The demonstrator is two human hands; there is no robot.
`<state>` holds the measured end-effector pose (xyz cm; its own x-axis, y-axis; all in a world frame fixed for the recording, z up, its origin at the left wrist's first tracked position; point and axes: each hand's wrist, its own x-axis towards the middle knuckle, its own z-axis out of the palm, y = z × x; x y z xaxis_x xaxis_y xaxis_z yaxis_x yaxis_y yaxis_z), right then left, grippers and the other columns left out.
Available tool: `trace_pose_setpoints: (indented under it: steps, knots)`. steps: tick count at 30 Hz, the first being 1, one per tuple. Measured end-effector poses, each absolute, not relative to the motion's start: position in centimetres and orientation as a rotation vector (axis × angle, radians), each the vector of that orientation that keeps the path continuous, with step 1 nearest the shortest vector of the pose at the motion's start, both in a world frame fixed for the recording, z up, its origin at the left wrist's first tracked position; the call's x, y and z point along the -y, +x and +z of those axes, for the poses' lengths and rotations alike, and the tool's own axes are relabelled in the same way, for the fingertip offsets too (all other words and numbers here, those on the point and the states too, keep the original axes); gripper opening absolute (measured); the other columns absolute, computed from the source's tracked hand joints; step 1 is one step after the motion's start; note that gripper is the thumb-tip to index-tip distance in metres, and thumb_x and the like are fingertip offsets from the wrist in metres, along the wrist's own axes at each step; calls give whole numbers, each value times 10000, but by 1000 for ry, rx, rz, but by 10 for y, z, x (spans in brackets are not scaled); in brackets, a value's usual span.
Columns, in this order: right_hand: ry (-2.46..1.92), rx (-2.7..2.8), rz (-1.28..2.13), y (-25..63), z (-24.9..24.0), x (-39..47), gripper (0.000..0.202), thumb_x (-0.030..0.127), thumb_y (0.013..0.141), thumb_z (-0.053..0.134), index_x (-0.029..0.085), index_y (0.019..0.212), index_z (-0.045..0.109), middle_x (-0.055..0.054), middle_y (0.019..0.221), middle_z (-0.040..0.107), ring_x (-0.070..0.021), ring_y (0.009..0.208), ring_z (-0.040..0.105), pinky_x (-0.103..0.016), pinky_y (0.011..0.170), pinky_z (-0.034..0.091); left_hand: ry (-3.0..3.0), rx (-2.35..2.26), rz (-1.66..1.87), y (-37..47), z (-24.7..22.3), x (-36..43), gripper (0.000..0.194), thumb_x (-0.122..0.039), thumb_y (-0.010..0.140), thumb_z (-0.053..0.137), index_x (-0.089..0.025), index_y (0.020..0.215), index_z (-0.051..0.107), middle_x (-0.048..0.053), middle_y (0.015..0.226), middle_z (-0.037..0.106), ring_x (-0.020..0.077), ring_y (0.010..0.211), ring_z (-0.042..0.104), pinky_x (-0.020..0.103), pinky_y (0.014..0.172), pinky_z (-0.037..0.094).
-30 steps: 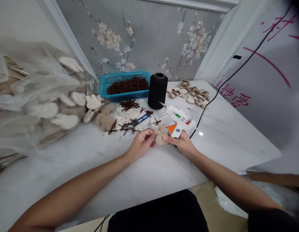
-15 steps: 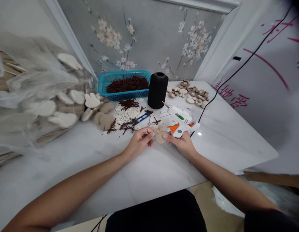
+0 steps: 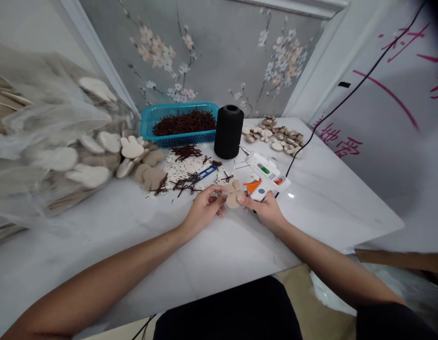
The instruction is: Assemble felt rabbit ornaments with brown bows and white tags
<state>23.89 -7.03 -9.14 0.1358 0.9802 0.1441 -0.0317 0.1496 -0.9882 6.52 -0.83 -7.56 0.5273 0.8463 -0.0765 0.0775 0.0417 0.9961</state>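
A beige felt rabbit-head piece [image 3: 233,199] is held up over the table between my two hands. My left hand [image 3: 207,206] is closed, its thumb and forefinger pinched at the piece's left edge. From the other side, my right hand [image 3: 266,211] grips the piece between thumb and fingers. Right behind that hand is a white hot glue gun [image 3: 266,172] with an orange trigger, its nozzle pointing up and left. Its handle end is partly hidden by the right hand, and I cannot tell whether the palm touches it.
Behind stand a black thread cone [image 3: 229,132] and a blue basket [image 3: 148,123] of brown bows. Small white labels [image 3: 180,165], loose bows and a blue cutter [image 3: 206,173] lie before them. Felt pieces spill from a clear bag [image 3: 45,123] at left. Finished rabbit heads [image 3: 290,139] lie back right.
The felt piece is tilted slightly more toward me and its ears show more clearly. Both hands keep their hold. The whole view has shifted a little.
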Motion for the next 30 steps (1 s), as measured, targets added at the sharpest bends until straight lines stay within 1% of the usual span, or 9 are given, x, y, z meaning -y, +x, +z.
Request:
trace_pose_setpoints:
  steps: [3, 5, 10, 15, 19, 21, 25, 27, 30]
  knots:
    - [-1159, 1122, 1004, 241, -93, 70, 311, 402, 735, 721, 172, 588, 574, 8, 560, 555, -127, 546, 493, -256, 532, 407, 1396, -887, 843, 63, -72, 15, 377, -463, 808, 612, -170, 1045, 610, 62, 983, 625, 122, 653, 603, 216, 458, 522]
    - [-1201, 1141, 978, 242, -93, 71, 323, 402, 741, 715, 171, 570, 567, 5, 562, 556, -130, 560, 498, -258, 551, 409, 1402, -871, 836, 61, -71, 21, 381, -471, 820, 602, -165, 1043, 640, 78, 1020, 641, 130, 670, 623, 230, 499, 550]
    - [-1311, 1221, 930, 240, -90, 73, 334, 438, 745, 687, 180, 576, 560, -1, 575, 564, -143, 579, 509, -270, 576, 428, 1428, -923, 801, 61, -74, 29, 406, -447, 740, 705, -171, 1037, 682, 57, 932, 694, 140, 635, 644, 245, 539, 578]
    - [-1414, 1267, 920, 236, -86, 75, 380, 471, 716, 684, 187, 518, 526, 0, 538, 538, -141, 554, 487, -263, 525, 410, 1488, -986, 793, 63, -73, 23, 253, -410, 747, 698, -176, 844, 705, 14, 785, 695, 122, 581, 640, 212, 553, 549]
    - [-1487, 1195, 861, 240, -84, 79, 416, 500, 751, 633, 187, 510, 503, 5, 494, 494, -130, 509, 462, -263, 501, 397, 1470, -1024, 889, 61, -72, 15, 168, -322, 742, 686, -156, 722, 664, -11, 644, 648, 103, 539, 614, 186, 519, 518]
    - [-1532, 1156, 776, 246, -82, 82, 421, 491, 739, 645, 190, 498, 477, 9, 489, 480, -126, 502, 459, -262, 500, 401, 1404, -1054, 946, 59, -71, 11, 150, -282, 722, 684, -144, 683, 640, -16, 611, 631, 99, 519, 602, 189, 506, 523]
    - [-1657, 1168, 562, 264, -79, 87, 329, 426, 668, 715, 181, 567, 520, -6, 577, 550, -147, 569, 520, -267, 549, 433, 1318, -1102, 1025, 53, -73, 5, 119, -235, 686, 681, -139, 655, 619, -26, 589, 618, 103, 483, 604, 199, 473, 530]
    - [-1717, 1160, 525, 271, -79, 87, 313, 408, 661, 706, 182, 565, 513, -8, 563, 539, -150, 560, 513, -263, 520, 421, 1321, -1110, 1049, 51, -74, 3, 120, -240, 688, 681, -142, 660, 619, -31, 578, 615, 104, 467, 606, 198, 461, 527]
    - [-1808, 1102, 549, 275, -79, 85, 334, 381, 630, 692, 194, 503, 446, 4, 500, 470, -127, 496, 447, -246, 431, 357, 1348, -1113, 1050, 48, -75, 3, 139, -261, 693, 693, -144, 663, 623, -28, 567, 616, 108, 470, 611, 198, 462, 526]
